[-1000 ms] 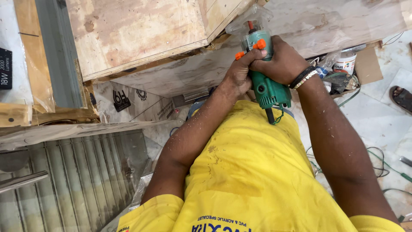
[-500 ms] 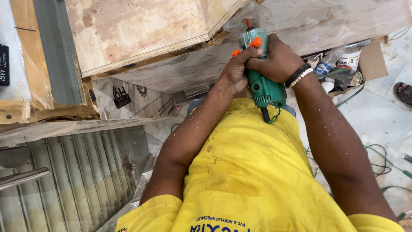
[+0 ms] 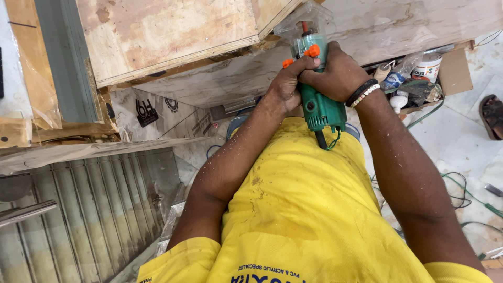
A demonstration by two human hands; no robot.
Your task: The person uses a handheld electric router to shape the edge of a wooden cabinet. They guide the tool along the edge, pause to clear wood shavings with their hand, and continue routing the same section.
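Note:
Both hands grip a green electric trimmer router (image 3: 320,105) with orange knobs and a clear plastic base. My left hand (image 3: 287,84) wraps its left side near an orange knob. My right hand (image 3: 336,73), with dark and beaded bracelets at the wrist, covers the top right of the body. The tool's clear base presses against the edge of a plywood board (image 3: 173,36) where it meets a pale laminate sheet (image 3: 398,26). Sawdust speckles my forearms and yellow shirt.
A grey metal frame (image 3: 60,57) runs at upper left. Ribbed glass or metal slats (image 3: 84,209) lie lower left. Glue bottles and a white tub (image 3: 425,67) sit in a cardboard box at right. Green cables (image 3: 463,196) trail on the marble floor, near a sandal (image 3: 491,115).
The trimmer and both hands have shifted slightly up and left along the board's edge. The grip is unchanged.

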